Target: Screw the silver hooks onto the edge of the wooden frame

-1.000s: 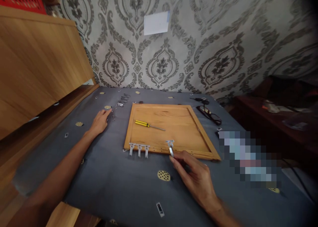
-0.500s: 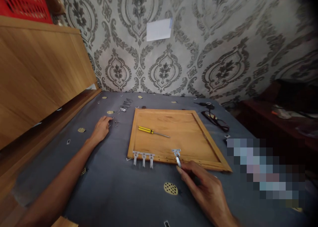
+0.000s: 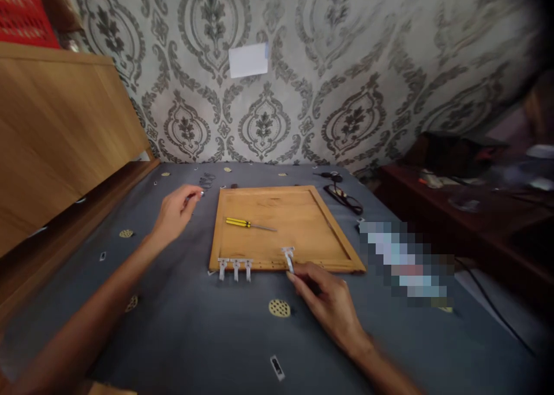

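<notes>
My right hand (image 3: 326, 294) pinches a T-shaped metal hinge (image 3: 288, 259) by its arm, its wide end lying over the near rail of a framed wooden panel (image 3: 264, 210). Left of it, several similar hinges (image 3: 236, 268) sit in a row along the same edge, arms overhanging. A screwdriver (image 3: 249, 224) with a yellow-and-black handle rests on the panel. Beyond its left side, my left hand (image 3: 176, 207) is raised off the cloth, thumb and fingertips pressed together. What lies between them is too small to name. A pile of metal pieces (image 3: 208, 180) is just past its fingertips.
Glasses (image 3: 344, 199) and a dark cord-like item (image 3: 331, 176) lie beyond the panel's right side. A wooden cabinet (image 3: 64, 130) stands along the left, with a red basket (image 3: 26, 14) on top. The patterned wall (image 3: 264, 118) closes off the back.
My left hand has lifted from the loose screws on the cloth, with its fingers now pinched. My right hand still holds the hinge at the panel's edge. The view has shifted to the right.
</notes>
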Tool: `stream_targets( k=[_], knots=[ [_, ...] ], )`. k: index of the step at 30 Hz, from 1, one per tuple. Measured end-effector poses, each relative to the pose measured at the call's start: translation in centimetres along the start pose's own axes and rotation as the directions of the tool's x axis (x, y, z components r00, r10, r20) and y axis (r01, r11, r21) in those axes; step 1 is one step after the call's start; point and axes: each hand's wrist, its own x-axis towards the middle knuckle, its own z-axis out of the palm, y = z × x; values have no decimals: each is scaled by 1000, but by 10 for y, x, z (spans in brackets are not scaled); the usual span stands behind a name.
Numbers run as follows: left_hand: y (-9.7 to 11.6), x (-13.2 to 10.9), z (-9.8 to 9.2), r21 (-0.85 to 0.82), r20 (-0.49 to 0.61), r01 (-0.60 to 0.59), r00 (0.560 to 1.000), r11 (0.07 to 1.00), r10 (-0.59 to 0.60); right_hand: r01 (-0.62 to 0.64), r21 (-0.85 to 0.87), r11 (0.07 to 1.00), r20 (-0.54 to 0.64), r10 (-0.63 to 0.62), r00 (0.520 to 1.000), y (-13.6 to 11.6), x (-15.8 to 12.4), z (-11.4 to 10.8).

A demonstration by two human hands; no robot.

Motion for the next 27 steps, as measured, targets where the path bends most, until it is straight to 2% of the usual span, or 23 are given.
stream_targets(
  k=[4,8,14,20,23,26,27],
  knots=[
    [34,11,5,-165,-3,-55,998,985,56,-87,72,994,14,86,996,0,-2,0],
    [52,9,21,-276,59,-80,993,958,100,-170,106,980,37,166,985,3,-4,1],
    [59,3,43,-303,259,-65,954,951,148,-264,197,944,110,246,963,-1,-7,6],
    [68,-6,51,-241,495,-111,841,964,221,-378,284,882,237,317,918,-23,-11,15],
    [69,-11,53,-231,529,-144,811,962,248,-423,302,854,276,346,897,-33,-9,19],
    [68,-15,54,-207,518,-170,817,964,255,-457,325,828,290,373,881,-34,-4,24],
    [68,-15,54,-193,523,-172,815,966,249,-474,382,794,299,379,876,-33,-2,26]
  ],
)
